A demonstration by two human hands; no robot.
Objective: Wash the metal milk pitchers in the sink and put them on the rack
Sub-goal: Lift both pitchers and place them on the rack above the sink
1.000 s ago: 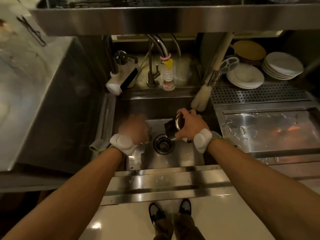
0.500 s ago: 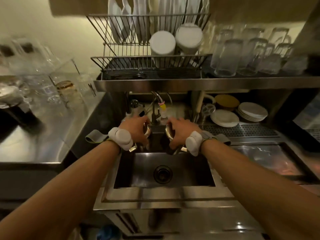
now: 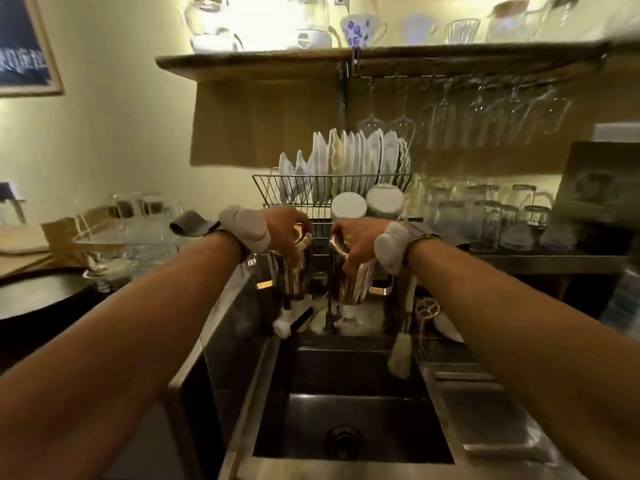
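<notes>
While the left hand (image 3: 287, 230) and right hand (image 3: 360, 241) fingers grip them from above, the pitchers (image 3: 293, 276) hang upright, handles outward.

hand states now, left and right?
Left hand: closed, holding the left pitcher from above.
Right hand: closed, holding the right pitcher from above.

The far steel shelf (image 3: 554, 261) carries a wire rack (image 3: 267, 188) of plates (image 3: 346, 161) at its left, glasses (image 3: 485, 221) at its right. Cups (image 3: 360, 29) stand on the wooden shelf (image 3: 259, 62) above.
</notes>
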